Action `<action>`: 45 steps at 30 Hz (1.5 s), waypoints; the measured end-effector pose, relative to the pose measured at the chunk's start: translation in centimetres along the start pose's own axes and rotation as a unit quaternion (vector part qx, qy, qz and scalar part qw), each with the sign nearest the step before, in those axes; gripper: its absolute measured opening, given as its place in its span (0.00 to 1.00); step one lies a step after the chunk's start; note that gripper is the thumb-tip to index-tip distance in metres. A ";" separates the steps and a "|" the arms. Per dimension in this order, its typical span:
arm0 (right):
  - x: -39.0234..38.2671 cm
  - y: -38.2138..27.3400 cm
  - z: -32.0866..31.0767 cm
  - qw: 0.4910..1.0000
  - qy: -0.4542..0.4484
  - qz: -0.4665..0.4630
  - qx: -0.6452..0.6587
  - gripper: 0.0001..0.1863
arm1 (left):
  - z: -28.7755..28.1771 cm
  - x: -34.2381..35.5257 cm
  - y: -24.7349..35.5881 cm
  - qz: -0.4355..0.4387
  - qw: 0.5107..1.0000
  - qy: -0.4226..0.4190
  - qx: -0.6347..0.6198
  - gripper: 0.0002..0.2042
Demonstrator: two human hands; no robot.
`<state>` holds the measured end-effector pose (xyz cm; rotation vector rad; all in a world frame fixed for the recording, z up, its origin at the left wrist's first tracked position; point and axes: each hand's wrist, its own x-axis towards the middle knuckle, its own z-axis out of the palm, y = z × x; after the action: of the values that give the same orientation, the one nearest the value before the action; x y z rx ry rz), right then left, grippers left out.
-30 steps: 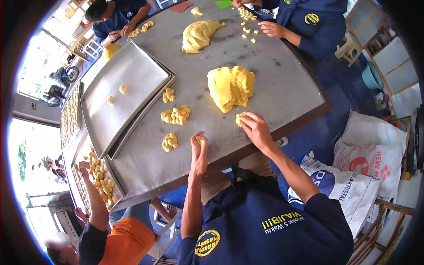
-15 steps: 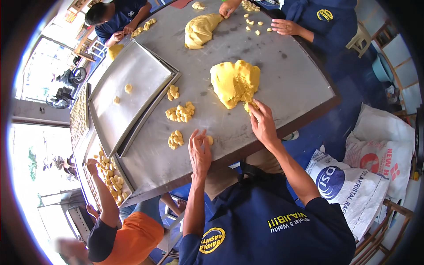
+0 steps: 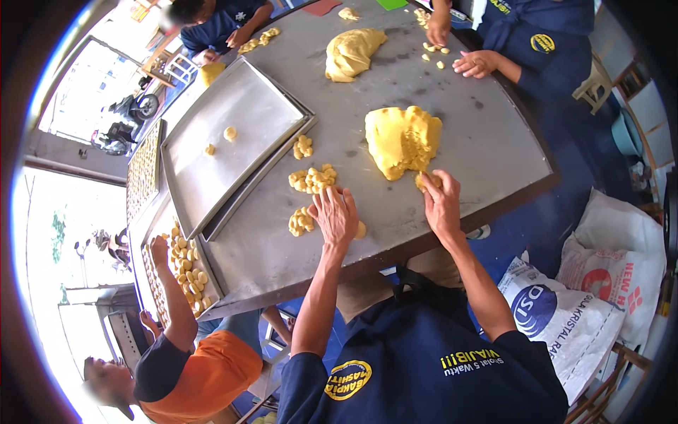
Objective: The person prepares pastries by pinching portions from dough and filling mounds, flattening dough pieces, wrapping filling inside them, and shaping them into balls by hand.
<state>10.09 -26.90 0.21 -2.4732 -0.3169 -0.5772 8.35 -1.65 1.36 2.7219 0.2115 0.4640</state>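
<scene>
My right hand [image 3: 443,205] pinches a small lump of yellow paste [image 3: 429,181] at the near edge of a big yellow mound of paste [image 3: 400,141]. The mound's near side is crumbly and scooped out. To the left, my left hand [image 3: 335,215] is open and palm down, fingers stretched toward the piled dough pieces [image 3: 311,179]. Whether its fingertips touch them I cannot tell. Another small pile of dough pieces [image 3: 301,222] lies left of this hand, and a third small pile [image 3: 303,147] is farther back. A round yellow piece [image 3: 361,230] shows partly beside my left wrist.
The metal table [image 3: 487,166] carries a large metal tray [image 3: 233,127] with two small balls. Beyond the mound lies smooth dough [image 3: 353,54]. A co-worker in orange [image 3: 212,367] reaches over a tray of round pieces [image 3: 191,275]. Two more people work across the table. Sacks [image 3: 558,311] stand at right.
The whole view has shifted, moving the table rightward in the picture. My left hand has moved forward, closer to the piled dough pieces. A far co-worker's hand has come over small dough pieces.
</scene>
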 end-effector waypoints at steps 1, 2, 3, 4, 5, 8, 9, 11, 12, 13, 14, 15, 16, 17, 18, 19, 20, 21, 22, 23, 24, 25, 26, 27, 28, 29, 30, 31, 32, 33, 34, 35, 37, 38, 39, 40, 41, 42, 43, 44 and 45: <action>0.2 -0.3 -0.5 1.000 0.014 -0.014 -0.024 0.23 | -0.5 -0.5 -0.2 -0.005 0.999 -0.023 -0.031 0.10; 0.1 -0.7 -0.9 0.999 0.014 -0.007 -0.030 0.23 | -1.4 -1.8 -0.6 0.024 0.997 -0.039 -0.065 0.13; -0.2 -0.4 -0.9 0.999 0.017 -0.008 -0.029 0.23 | -2.5 -3.5 -0.4 0.026 0.997 -0.037 -0.064 0.13; -0.5 0.2 -0.9 0.999 0.005 -0.025 -0.031 0.23 | -3.5 -5.3 -0.1 0.094 0.991 -0.069 -0.071 0.13; -0.6 0.6 -0.6 0.999 -0.009 -0.045 -0.028 0.23 | -4.6 -6.5 -0.2 0.156 0.980 -0.099 -0.074 0.14; -0.4 1.8 0.2 0.998 -0.021 -0.048 -0.019 0.23 | -7.0 -6.6 -2.6 -0.091 0.938 -0.239 -0.233 0.18; 0.0 1.5 0.6 0.999 -0.024 -0.037 -0.001 0.24 | -6.7 -6.1 -4.2 -0.122 0.969 -0.043 -0.210 0.23; 0.9 0.4 -0.3 0.999 -0.014 -0.030 0.005 0.22 | -8.0 -2.6 -6.1 -0.021 0.968 0.221 -0.114 0.24; 1.1 0.7 -0.6 0.999 -0.017 -0.027 0.007 0.20 | -9.1 -0.7 -5.7 -0.027 0.964 0.255 -0.073 0.23; 1.7 0.5 -0.6 0.999 -0.021 -0.032 0.017 0.18 | -9.4 -0.1 -6.6 -0.030 0.962 0.261 -0.070 0.23; 2.0 0.5 -0.6 0.999 -0.021 -0.038 0.019 0.18 | -9.4 0.2 -7.4 -0.002 0.993 0.115 0.010 0.21; 2.2 0.8 -0.3 0.997 -0.051 -0.059 0.009 0.16 | -9.0 0.2 -8.2 0.026 0.995 -0.035 0.089 0.19; 2.4 0.9 -0.5 0.994 -0.080 -0.076 -0.003 0.14 | -8.5 0.0 -8.5 0.070 0.991 -0.033 0.113 0.14; 2.7 1.0 -0.6 0.994 -0.077 -0.076 -0.005 0.14 | -8.2 -0.4 -8.9 0.072 0.991 -0.031 0.111 0.14; 3.0 1.1 -0.9 0.989 -0.104 -0.101 -0.033 0.14 | -8.0 -0.6 -9.2 0.090 0.990 -0.038 0.101 0.12; 3.5 0.7 -1.7 0.982 -0.132 -0.121 -0.064 0.13 | -7.9 -0.7 -9.1 0.111 0.989 -0.047 0.089 0.11; 4.1 0.5 -2.6 0.971 -0.184 -0.110 -0.110 0.16 | -8.0 -0.9 -9.0 0.144 0.986 0.007 0.087 0.08; 4.0 0.9 -2.6 0.971 -0.182 -0.095 -0.119 0.16 | -7.8 -1.3 -8.4 0.157 0.985 0.001 0.077 0.08; 4.1 1.6 -2.5 0.984 -0.134 -0.077 -0.086 0.17 | -7.6 -1.6 -7.6 0.085 0.996 0.006 -0.036 0.08; 3.8 2.3 -2.5 0.993 -0.086 -0.060 -0.052 0.18 | -7.3 -2.1 -6.9 0.010 0.989 0.006 -0.147 0.07; 3.0 2.1 -2.4 0.994 -0.096 -0.032 -0.040 0.22 | -7.4 -3.1 -5.1 -0.023 0.986 0.018 -0.161 0.07; 2.2 1.3 -1.8 0.991 -0.099 -0.021 -0.087 0.25 | -6.5 -4.5 -5.0 -0.024 0.986 0.018 -0.163 0.07; 1.3 0.7 -1.4 0.987 -0.079 -0.048 -0.133 0.26 | -5.0 -5.9 -5.4 0.058 0.993 0.016 -0.098 0.08; 0.4 0.2 -1.0 0.980 -0.061 -0.075 -0.176 0.28 | -3.9 -6.9 -5.5 0.137 0.990 0.014 -0.030 0.08; -0.4 0.5 -1.1 0.982 -0.050 -0.100 -0.155 0.28 | -3.6 -7.1 -3.7 0.138 0.990 0.010 -0.034 0.08; -0.6 1.1 -1.2 0.981 -0.053 -0.097 -0.158 0.28 | -3.4 -7.4 -2.0 0.176 0.984 0.021 0.010 0.10; -0.7 1.4 -1.8 0.990 -0.078 -0.072 -0.093 0.26 | -3.7 -7.3 -0.6 0.216 0.974 0.032 0.054 0.11; -1.1 1.6 -2.2 0.993 -0.104 -0.047 -0.026 0.25 | -4.3 -6.5 -0.1 0.217 0.974 0.027 0.051 0.11; -0.2 2.3 -2.0 0.997 -0.061 -0.050 -0.021 0.20 | -4.5 -4.9 0.3 0.151 0.987 -0.030 0.035 0.15; 0.2 2.2 -1.8 0.996 -0.065 -0.050 -0.019 0.20 | -4.6 -3.5 0.6 0.080 0.993 -0.085 0.024 0.18; 1.0 1.7 -1.4 0.997 -0.059 -0.039 0.016 0.19 | -4.1 -2.3 0.8 0.076 0.993 -0.084 0.027 0.18; 1.7 1.4 -1.3 0.997 -0.053 -0.028 0.050 0.17 | -3.4 -1.1 1.2 0.093 0.992 -0.002 0.084 0.23; 2.2 2.0 -0.7 0.997 -0.037 -0.051 0.034 0.13 | -1.6 -0.2 1.2 0.112 0.981 0.076 0.139 0.29; 2.6 2.0 -0.9 0.992 -0.103 -0.066 -0.005 0.13 | -0.9 0.0 0.8 0.135 0.982 0.049 0.124 0.34; 3.0 1.9 -1.3 0.981 -0.170 -0.078 -0.046 0.14 | -0.2 0.1 0.6 0.158 0.981 0.019 0.108 0.39; 3.3 1.6 -2.2 0.981 -0.172 -0.074 -0.047 0.14 | 0.0 0.5 0.2 0.190 0.975 -0.018 0.113 0.39; 3.6 1.1 -3.0 0.983 -0.169 -0.056 -0.041 0.15 | 0.1 0.6 -0.4 0.192 0.975 -0.021 0.111 0.39; 4.0 0.9 -3.6 0.985 -0.163 -0.040 -0.034 0.17 | 0.3 0.7 -1.2 0.172 0.982 -0.012 0.078 0.38; 3.6 1.8 -3.7 0.986 -0.160 -0.035 -0.040 0.17 | 0.5 0.9 -1.4 0.156 0.987 -0.005 0.041 0.37; 2.8 2.7 -3.6 0.990 -0.126 -0.039 -0.045 0.20 | 0.4 0.6 -1.8 0.190 0.981 -0.009 0.045 0.37; 1.5 3.2 -3.4 0.993 -0.095 -0.041 -0.048 0.23 | 0.4 0.1 -1.4 0.194 0.980 -0.013 0.041 0.37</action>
<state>11.34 -31.38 1.88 -2.6244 -0.4780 -0.3976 8.46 -0.51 0.55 2.8529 -0.3230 0.5334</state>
